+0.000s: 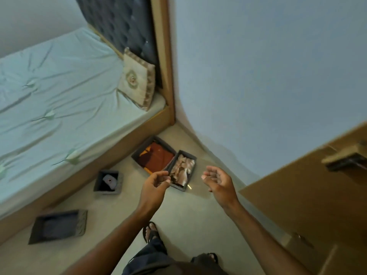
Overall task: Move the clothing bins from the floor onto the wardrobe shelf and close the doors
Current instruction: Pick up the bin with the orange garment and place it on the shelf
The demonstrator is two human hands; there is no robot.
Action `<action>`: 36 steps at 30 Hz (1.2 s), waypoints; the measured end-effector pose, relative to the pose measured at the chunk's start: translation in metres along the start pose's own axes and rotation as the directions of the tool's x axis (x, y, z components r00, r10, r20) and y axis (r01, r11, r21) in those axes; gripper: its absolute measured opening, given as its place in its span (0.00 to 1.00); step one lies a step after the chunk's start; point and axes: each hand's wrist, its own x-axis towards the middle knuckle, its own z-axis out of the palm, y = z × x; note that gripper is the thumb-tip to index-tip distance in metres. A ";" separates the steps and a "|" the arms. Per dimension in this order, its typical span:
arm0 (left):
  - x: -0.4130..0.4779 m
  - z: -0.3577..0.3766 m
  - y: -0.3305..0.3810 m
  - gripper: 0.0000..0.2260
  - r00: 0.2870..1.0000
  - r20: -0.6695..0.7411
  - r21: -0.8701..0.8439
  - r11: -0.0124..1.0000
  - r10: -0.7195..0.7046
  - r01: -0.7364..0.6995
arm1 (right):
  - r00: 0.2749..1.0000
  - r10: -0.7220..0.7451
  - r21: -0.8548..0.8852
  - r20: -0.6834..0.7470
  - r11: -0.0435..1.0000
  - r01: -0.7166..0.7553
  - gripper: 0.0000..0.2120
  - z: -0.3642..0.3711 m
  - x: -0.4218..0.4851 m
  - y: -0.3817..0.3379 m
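Both hands, left hand (155,183) and right hand (217,182), hovered empty, fingers (206,175) curled, above four bins on the floor (188,219) beside the bed (59,92).

A: Whole shot smeared, wardrobe door (309,205) worst, handle (345,159) pure mush and chopped by the right edge.

B: Same for the bed (59,92), cut off left. Left hand (155,183) covering a corner of the pale-clothes bin (183,169).

A: Dark bin (59,225) too murky inside to read. Small bin (108,181) contents, no clue either.

B: Feet half hidden under the trouser legs.
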 end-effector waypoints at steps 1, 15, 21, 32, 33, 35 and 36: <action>0.008 -0.012 -0.001 0.10 1.000 -0.020 -0.007 1.000 -0.010 0.010 | 1.000 0.001 -0.010 0.020 1.000 -0.001 0.12 0.013 0.008 -0.005; 0.216 -0.159 -0.036 0.08 0.957 -0.215 0.030 0.978 -0.197 0.208 | 0.961 0.148 -0.247 0.233 0.965 -0.089 0.14 0.213 0.220 -0.014; 0.389 -0.143 -0.131 0.10 0.900 -0.198 0.085 0.908 -0.388 0.410 | 0.942 0.255 -0.496 0.219 0.861 -0.118 0.17 0.264 0.394 0.089; 0.605 -0.106 -0.395 0.27 0.753 -0.102 0.326 0.693 -0.650 0.643 | 0.887 0.334 -0.933 0.318 0.278 0.229 0.25 0.318 0.642 0.343; 0.615 -0.104 -0.413 0.24 0.751 -0.080 0.316 0.698 -0.655 0.643 | 0.887 0.340 -0.941 0.313 0.234 0.243 0.26 0.324 0.655 0.357; 0.630 -0.099 -0.441 0.18 0.744 -0.029 0.307 0.702 -0.668 0.642 | 0.867 0.374 -0.940 0.330 0.213 0.266 0.26 0.335 0.676 0.382; 0.634 -0.096 -0.453 0.16 0.742 -0.020 0.312 0.701 -0.670 0.641 | 0.853 0.393 -0.934 0.343 0.243 0.263 0.25 0.339 0.683 0.394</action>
